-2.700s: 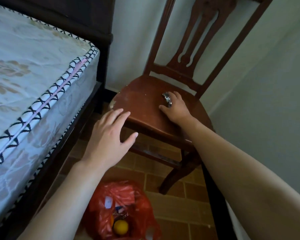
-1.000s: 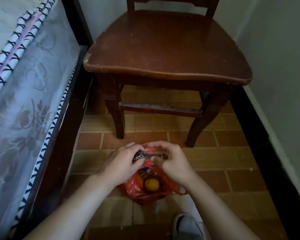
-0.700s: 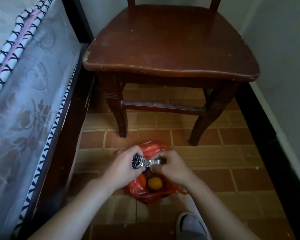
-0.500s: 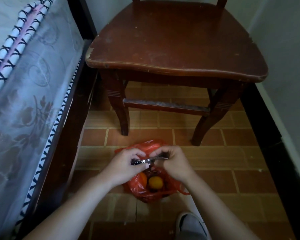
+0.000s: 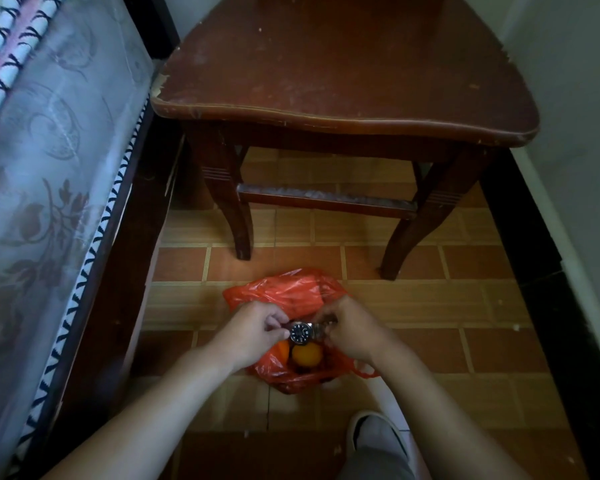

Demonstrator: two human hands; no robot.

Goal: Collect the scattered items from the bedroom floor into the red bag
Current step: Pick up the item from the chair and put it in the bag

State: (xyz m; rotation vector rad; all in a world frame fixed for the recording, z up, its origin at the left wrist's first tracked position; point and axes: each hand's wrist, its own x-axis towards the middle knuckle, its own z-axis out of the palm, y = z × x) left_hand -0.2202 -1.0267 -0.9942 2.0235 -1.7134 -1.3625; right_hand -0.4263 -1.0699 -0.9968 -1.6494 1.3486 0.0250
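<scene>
Two hands meet over the bag (image 5: 293,292), and I see the watch (image 5: 300,332) stretched between them. My left hand (image 5: 253,336) pinches it at the dial's left edge with curled fingers (image 5: 274,323); my right hand (image 5: 355,332) grips the band on the other side. The watch hangs just above the bag's mouth, directly over an orange (image 5: 307,354) inside. The bag sits on the floor (image 5: 430,306) in front of the chair (image 5: 343,98).

Both hands hold a watch (image 5: 300,332) above the open red bag (image 5: 284,292) on the tiled floor (image 5: 430,306): left hand (image 5: 253,332) pinching one end, right hand (image 5: 354,332) the band. An orange (image 5: 307,355) lies inside the bag, before the chair (image 5: 343,81).
</scene>
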